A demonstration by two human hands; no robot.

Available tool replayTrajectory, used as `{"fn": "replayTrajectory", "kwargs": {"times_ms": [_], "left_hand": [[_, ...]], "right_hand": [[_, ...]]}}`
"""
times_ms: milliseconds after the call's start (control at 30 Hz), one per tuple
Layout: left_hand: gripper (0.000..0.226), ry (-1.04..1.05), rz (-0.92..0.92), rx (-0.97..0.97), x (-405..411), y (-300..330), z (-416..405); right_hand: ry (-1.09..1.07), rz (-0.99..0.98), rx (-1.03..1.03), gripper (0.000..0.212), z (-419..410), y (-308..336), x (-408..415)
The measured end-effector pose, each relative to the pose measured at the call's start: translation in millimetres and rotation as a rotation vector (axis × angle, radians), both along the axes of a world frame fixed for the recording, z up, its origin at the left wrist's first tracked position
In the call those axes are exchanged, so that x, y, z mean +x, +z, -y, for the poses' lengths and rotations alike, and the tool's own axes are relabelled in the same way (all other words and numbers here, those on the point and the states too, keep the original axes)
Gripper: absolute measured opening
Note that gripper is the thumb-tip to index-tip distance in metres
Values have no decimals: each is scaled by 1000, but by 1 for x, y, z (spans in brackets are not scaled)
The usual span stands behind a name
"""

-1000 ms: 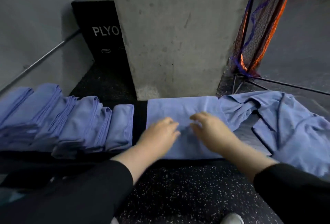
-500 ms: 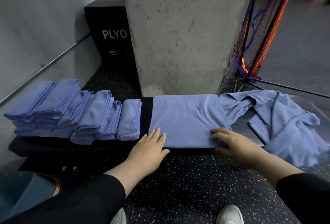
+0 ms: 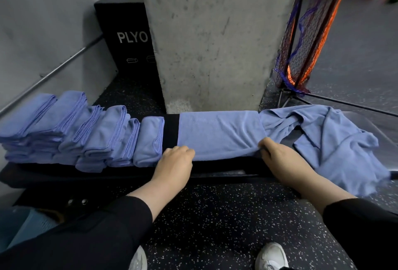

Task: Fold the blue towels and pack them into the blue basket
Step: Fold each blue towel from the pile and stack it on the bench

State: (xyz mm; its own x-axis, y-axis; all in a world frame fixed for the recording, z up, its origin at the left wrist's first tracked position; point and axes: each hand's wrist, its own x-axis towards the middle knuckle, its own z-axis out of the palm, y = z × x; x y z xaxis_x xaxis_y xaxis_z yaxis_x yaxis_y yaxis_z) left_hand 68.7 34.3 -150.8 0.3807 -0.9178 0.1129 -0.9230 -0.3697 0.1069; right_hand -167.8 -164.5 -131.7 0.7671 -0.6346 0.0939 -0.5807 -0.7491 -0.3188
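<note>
On the black bench point(image 3: 217, 172) in front of you lies the half-folded towel point(image 3: 221, 134), and each of your hands holds one near corner of it. Your left hand point(image 3: 175, 165) has its fingers curled over the left corner, and your right hand point(image 3: 280, 157) pinches the right corner, where the cloth bunches a little. Both grips are narrow and closed on the fabric.

For the next fold, I think you should lift both corners together and carry them to the far edge at the same height, so the near edge meets the far edge evenly. Keep the cloth a little tight between your hands, because it seems soft and will sag in the middle. Take care on the right side: the unfolded towels point(image 3: 336, 147) touch this towel there, and you may drag them along.

The towel is a flat blue rectangle, smooth on top, between the loose towels on the right and the row of folded towels point(image 3: 86, 132) on the left. The folded ones lean against each other and are apart from the towel in hand, with a strip of bare bench between. A blue basket is possibly at the lower left corner of the view, but I cannot tell for sure.
</note>
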Motion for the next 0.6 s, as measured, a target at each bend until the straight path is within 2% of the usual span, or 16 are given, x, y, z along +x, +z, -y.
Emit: {"fn": "replayTrajectory", "kwargs": {"times_ms": [200, 300, 400, 600], "left_hand": [[15, 39, -206, -50, 27, 28, -9], [12, 23, -234, -27, 27, 44, -23], [13, -9, -334, -8, 23, 62, -39], [17, 38, -647, -31, 17, 88, -59]], "right_hand": [[130, -129, -29, 15, 5, 6, -14], [106, -42, -30, 9, 4, 16, -20], [45, 73, 67, 10, -3, 37, -26], [-17, 33, 335, 31, -9, 69, -40]]}}
